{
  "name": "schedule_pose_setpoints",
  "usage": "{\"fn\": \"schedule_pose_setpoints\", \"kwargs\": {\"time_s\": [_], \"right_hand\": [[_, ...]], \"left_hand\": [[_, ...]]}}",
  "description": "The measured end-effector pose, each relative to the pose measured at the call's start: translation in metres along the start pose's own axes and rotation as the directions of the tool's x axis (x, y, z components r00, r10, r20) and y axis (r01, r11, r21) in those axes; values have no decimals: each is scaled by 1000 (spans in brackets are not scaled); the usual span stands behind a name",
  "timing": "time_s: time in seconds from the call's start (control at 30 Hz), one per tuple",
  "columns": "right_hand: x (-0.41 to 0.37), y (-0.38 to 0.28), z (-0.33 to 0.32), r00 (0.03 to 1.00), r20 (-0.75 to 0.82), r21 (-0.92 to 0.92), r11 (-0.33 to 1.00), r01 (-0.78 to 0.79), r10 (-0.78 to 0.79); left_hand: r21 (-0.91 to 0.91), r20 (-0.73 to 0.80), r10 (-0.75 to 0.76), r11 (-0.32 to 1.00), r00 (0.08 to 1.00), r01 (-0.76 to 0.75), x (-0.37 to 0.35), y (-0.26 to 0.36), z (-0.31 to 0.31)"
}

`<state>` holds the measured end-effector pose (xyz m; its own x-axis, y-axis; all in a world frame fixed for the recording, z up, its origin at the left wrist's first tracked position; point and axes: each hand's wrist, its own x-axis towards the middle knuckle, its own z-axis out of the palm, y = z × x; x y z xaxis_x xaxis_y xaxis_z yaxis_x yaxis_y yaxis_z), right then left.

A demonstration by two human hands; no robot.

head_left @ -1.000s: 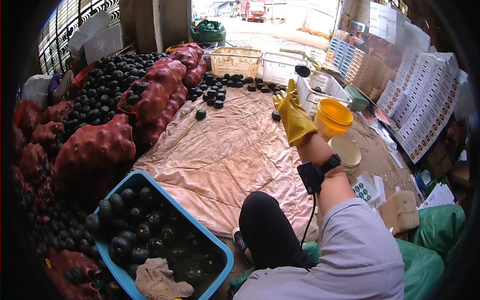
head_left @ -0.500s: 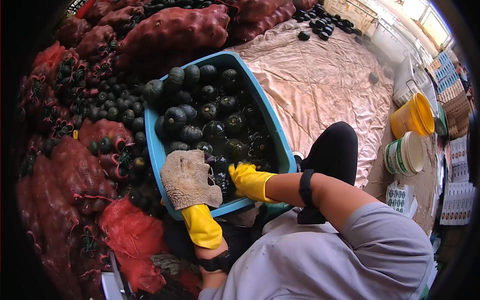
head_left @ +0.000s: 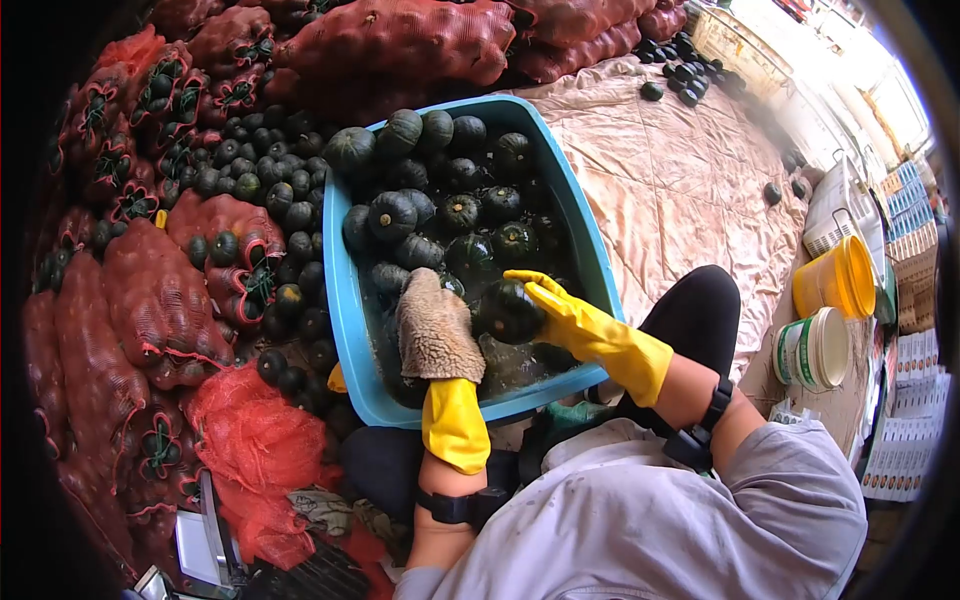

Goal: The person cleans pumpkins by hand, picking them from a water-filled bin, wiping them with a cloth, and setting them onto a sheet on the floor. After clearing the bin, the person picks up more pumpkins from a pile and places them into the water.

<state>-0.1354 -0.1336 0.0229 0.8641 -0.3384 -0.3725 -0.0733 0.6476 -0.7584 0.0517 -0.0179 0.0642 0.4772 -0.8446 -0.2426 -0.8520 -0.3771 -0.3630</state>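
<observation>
A blue plastic tub (head_left: 345, 345) holds dark green pumpkins in water, several more piled at its far left. Over my left hand (head_left: 438, 325), a beige fleecy wash mitt (head_left: 440, 335) covers the fingers, with a yellow rubber glove (head_left: 455, 425) showing at the wrist. The mitt is close to the left side of one wet pumpkin (head_left: 508, 312) at the tub's near end. My right hand (head_left: 575, 315), in a yellow rubber glove, grips that pumpkin from the right, fingers along its upper side. The pumpkin's underside is hidden.
Red mesh sacks (head_left: 165, 305) of produce and loose pumpkins (head_left: 260, 170) crowd the left. A pinkish quilted sheet (head_left: 660, 190) spreads right of the tub. Yellow (head_left: 830, 278) and white buckets (head_left: 808, 350) stand farther right. Red netting (head_left: 255, 440) lies at the near left.
My right hand now grips a pumpkin that shows more fully between my hands. The mitted left hand has turned, pointing farther into the tub. The head view has shifted slightly.
</observation>
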Motion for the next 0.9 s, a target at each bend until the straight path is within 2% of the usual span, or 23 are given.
{"fn": "schedule_pose_setpoints", "kwargs": {"time_s": [0.03, 0.07, 0.13, 0.17, 0.2, 0.27, 0.33, 0.37, 0.4, 0.43, 0.47, 0.5, 0.53, 0.57, 0.6, 0.63, 0.67, 0.73, 0.77, 0.8, 0.83, 0.87, 0.9], "right_hand": [[-11, -6, 27, 996, -70, 57, 997, 60, -56], [-4, 22, 36, 900, 23, -432, 808, 401, -434], [9, 30, 53, 665, 40, -826, 350, 442, -746], [30, 25, 56, 614, -113, -815, 426, 392, -781], [56, 24, 51, 551, -308, -818, 512, 263, -775], [59, 26, 54, 543, -228, -862, 426, 273, -808], [23, 37, 70, 624, -55, -807, 403, 432, -780], [7, 44, 74, 704, -7, -793, 433, 429, -711], [-6, 36, 76, 726, 89, -853, 325, 409, -682], [2, 30, 62, 685, 112, -842, 298, 451, -720], [17, 25, 46, 642, 136, -827, 270, 493, -755], [33, 20, 41, 581, -16, -905, 258, 338, -814], [49, 18, 46, 479, -301, -892, 422, 165, -824], [47, 23, 47, 496, -187, -896, 354, 267, -848], [34, 23, 56, 507, -75, -884, 292, 364, -859], [17, 22, 61, 602, 101, -819, 278, 502, -792], [0, 10, 68, 693, 212, -783, 305, 542, -689], [4, -17, 57, 895, 120, -710, 593, 380, -430], [12, -20, 60, 816, -21, -851, 439, 288, -577], [11, -17, 66, 765, 11, -900, 327, 289, -644], [7, -8, 80, 713, 52, -933, 221, 285, -699], [0, -1, 96, 671, 95, -953, 127, 274, -735], [-12, -3, 98, 666, 250, -887, 109, 448, -703]], "left_hand": [[-63, -10, -56, 996, 998, 55, 12, 9, 16], [-377, 82, -219, 896, 972, 234, 9, 12, -18], [-820, -198, -282, 572, 939, -1, -17, 36, -3], [-901, -332, -305, 383, 893, -204, -30, 48, 5], [-924, -321, -292, 306, 901, -230, -40, 58, -2], [-961, -274, -264, 45, 925, -272, -39, 67, -14], [-871, -140, -203, -440, 969, -218, -24, 67, -12], [-714, -47, -116, -691, 992, -115, -21, 64, -2], [-493, 22, -6, -870, 1000, 6, -17, 59, 9], [-232, 56, 114, -965, 992, 124, -11, 54, 16], [-176, 31, 148, -973, 988, 151, -13, 60, 16], [-121, 6, 183, -976, 983, 182, -15, 65, 15], [-116, 47, 186, -975, 981, 190, -14, 69, 12], [-110, 88, 189, -974, 978, 198, -13, 72, 8], [75, 228, 269, -963, 936, 259, -11, 67, 11], [49, 103, 189, -982, 977, 185, -17, 62, 24], [1, 33, 168, -986, 985, 168, -14, 61, 46], [-86, -106, 122, -990, 987, 113, -7, 58, 88], [-623, -147, 9, -777, 989, -85, 11, 65, 96], [-256, -278, 53, -966, 959, -21, 18, 70, 105], [121, -404, 95, -980, 910, 156, 24, 76, 114], [-315, -315, -21, -941, 949, -126, 15, 67, 117], [-722, -218, -137, -644, 966, -254, 6, 59, 124]]}}
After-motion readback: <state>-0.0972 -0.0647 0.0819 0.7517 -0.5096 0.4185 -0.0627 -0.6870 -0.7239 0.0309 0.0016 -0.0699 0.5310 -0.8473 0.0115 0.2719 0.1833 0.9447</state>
